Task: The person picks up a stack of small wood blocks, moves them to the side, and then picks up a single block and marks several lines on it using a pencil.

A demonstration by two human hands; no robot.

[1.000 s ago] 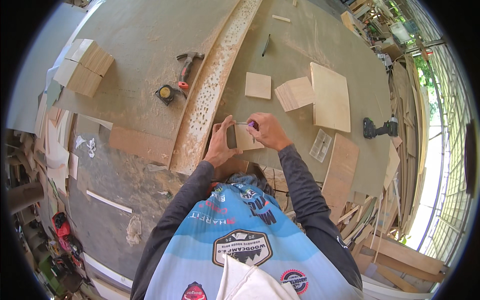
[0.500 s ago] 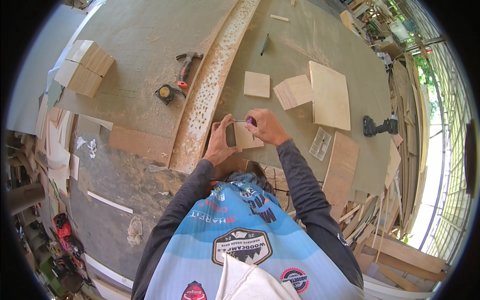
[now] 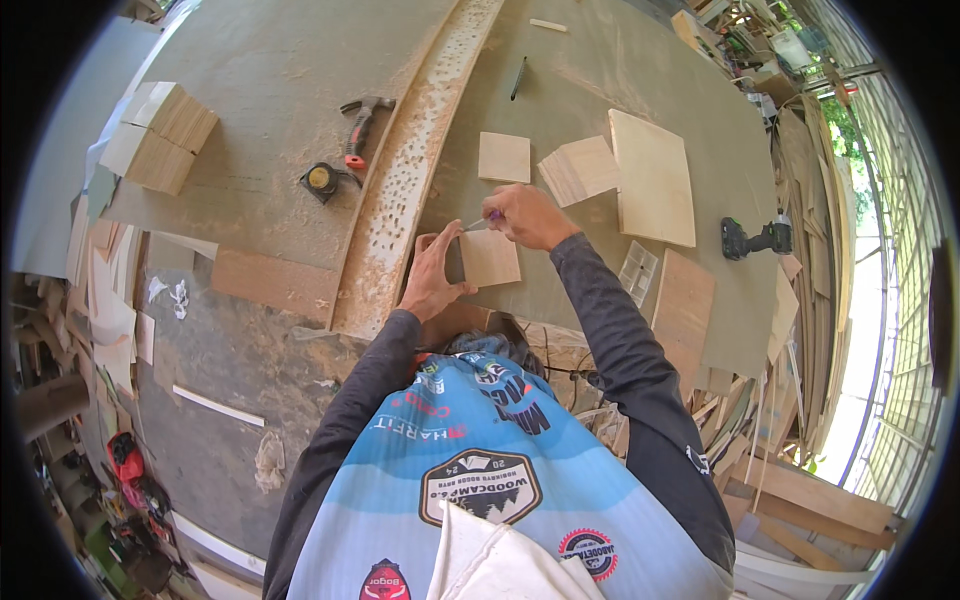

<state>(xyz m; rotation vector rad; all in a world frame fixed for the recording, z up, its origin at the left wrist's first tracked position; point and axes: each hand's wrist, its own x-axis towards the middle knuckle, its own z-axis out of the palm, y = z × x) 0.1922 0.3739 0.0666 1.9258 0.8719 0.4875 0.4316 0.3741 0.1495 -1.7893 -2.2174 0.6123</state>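
A square pale wooden piece (image 3: 492,260) lies near the table's front edge, with a dark strip along its left side. My left hand (image 3: 432,275) grips it from the left, fingers at its far left corner and thumb at its near left side. In my right hand (image 3: 535,217) is a screwdriver (image 3: 478,224) with a purple handle, mostly covered by the closed fingers. Its thin shaft slants down to the left, the tip close to my left fingertips. Whether the tip touches a screw there is too small to tell.
Beyond my hands lie a square wooden board (image 3: 504,157), several stacked pieces (image 3: 580,170) and a larger panel (image 3: 652,178). A clear plastic case (image 3: 638,272) and a cordless drill (image 3: 756,238) are to the right. Left of the sawdust-covered strip (image 3: 420,140) rest a hammer (image 3: 362,130) and tape measure (image 3: 322,181).
My right hand has lifted slightly and moved away from me, tilting the screwdriver from nearly level to slanting down leftward. My left hand keeps its hold. The whole view has shifted a little.
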